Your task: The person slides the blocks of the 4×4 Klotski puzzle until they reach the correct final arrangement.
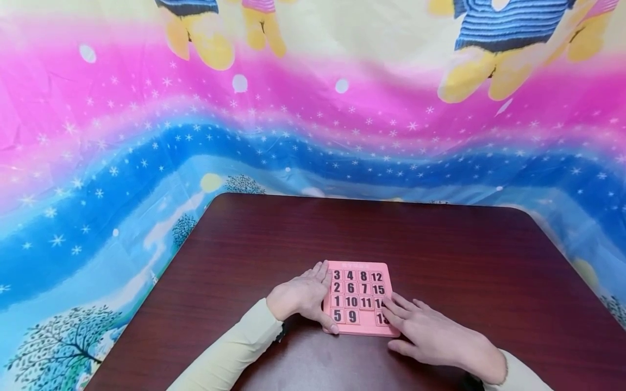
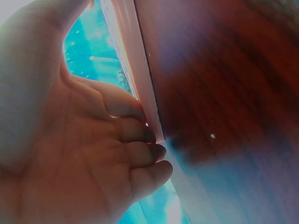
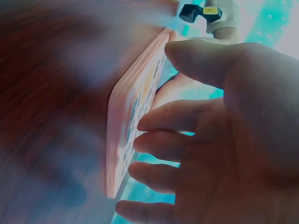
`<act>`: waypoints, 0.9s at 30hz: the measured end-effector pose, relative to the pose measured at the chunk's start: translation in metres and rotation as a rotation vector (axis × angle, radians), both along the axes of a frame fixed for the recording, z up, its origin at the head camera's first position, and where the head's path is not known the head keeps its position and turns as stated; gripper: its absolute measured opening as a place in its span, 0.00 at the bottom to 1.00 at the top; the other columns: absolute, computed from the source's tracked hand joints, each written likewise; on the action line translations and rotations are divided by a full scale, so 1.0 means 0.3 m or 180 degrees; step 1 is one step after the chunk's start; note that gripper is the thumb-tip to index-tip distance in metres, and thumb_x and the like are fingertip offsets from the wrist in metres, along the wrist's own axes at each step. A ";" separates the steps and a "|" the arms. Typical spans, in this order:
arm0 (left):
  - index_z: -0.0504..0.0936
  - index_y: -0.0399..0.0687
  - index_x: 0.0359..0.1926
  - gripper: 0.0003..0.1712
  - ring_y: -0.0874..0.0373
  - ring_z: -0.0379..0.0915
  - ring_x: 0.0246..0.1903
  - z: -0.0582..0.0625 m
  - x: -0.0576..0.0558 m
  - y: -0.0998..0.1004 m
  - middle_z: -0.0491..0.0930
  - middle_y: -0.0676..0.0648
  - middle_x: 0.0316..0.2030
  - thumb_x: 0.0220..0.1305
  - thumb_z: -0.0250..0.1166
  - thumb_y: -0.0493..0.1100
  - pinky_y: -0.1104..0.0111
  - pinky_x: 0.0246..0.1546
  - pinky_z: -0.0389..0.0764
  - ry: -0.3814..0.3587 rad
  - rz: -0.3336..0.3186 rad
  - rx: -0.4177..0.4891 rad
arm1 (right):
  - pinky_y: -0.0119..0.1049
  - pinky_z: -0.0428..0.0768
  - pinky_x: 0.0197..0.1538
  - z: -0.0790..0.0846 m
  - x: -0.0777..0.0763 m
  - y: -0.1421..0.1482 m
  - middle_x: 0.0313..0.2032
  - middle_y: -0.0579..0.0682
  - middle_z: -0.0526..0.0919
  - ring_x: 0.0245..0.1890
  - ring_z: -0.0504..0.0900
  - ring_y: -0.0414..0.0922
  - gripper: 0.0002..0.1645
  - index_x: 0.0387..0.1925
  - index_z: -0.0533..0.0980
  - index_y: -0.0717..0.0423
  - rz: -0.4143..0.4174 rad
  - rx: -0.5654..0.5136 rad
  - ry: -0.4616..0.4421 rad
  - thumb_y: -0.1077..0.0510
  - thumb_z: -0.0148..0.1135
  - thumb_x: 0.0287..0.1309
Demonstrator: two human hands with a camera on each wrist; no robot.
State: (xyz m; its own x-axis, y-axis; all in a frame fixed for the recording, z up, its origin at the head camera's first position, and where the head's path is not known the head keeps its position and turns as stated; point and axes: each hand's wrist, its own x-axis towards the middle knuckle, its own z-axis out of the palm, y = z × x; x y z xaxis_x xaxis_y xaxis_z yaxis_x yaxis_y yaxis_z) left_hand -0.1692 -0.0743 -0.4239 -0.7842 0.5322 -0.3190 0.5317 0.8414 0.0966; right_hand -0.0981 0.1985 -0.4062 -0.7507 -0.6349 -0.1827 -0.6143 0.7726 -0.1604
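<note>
A pink number slide puzzle (image 1: 359,327) lies flat on the dark brown table, its numbered tiles facing up. Its bottom row has a gap just right of the 9 tile (image 1: 352,316). Along the puzzle's left side rests my left hand (image 1: 303,296), thumb at the near corner and fingers toward the far corner. The right hand (image 1: 430,331) has its fingers extended over the right edge, touching or just above the right-column tiles, partly hiding them; the thumb is off the board. In the right wrist view the puzzle's side (image 3: 114,140) shows edge-on beside the spread fingers.
The table (image 1: 274,233) has a glossy wood-grain top and rounded far corners. Behind it and at its sides hangs a colourful cloth (image 1: 293,141) with snowflakes, trees and cartoon figures. A dark wrist device (image 3: 198,13) with a yellow label is on the left sleeve.
</note>
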 end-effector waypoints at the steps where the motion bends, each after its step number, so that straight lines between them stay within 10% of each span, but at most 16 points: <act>1: 0.48 0.36 0.76 0.77 0.47 0.38 0.78 0.000 0.000 0.000 0.40 0.36 0.78 0.39 0.68 0.80 0.61 0.77 0.52 0.0000 0.0000 -0.0001 | 0.65 0.66 0.66 -0.001 0.001 0.005 0.71 0.57 0.66 0.73 0.62 0.58 0.41 0.68 0.69 0.57 -0.0017 0.0012 -0.0022 0.37 0.58 0.63; 27: 0.48 0.36 0.76 0.77 0.48 0.40 0.78 0.000 -0.001 -0.002 0.41 0.37 0.78 0.38 0.68 0.80 0.62 0.77 0.52 -0.0005 0.0011 -0.0015 | 0.66 0.68 0.63 -0.036 0.020 -0.024 0.70 0.57 0.68 0.71 0.65 0.57 0.39 0.66 0.70 0.59 0.0400 0.0013 0.0534 0.40 0.60 0.61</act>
State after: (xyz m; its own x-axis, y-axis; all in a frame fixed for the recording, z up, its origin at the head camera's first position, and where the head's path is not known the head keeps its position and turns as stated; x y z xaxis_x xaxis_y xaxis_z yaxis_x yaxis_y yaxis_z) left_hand -0.1695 -0.0750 -0.4240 -0.7855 0.5280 -0.3228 0.5287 0.8437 0.0934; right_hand -0.0922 0.1913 -0.4169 -0.6858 -0.7250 -0.0645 -0.7238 0.6886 -0.0447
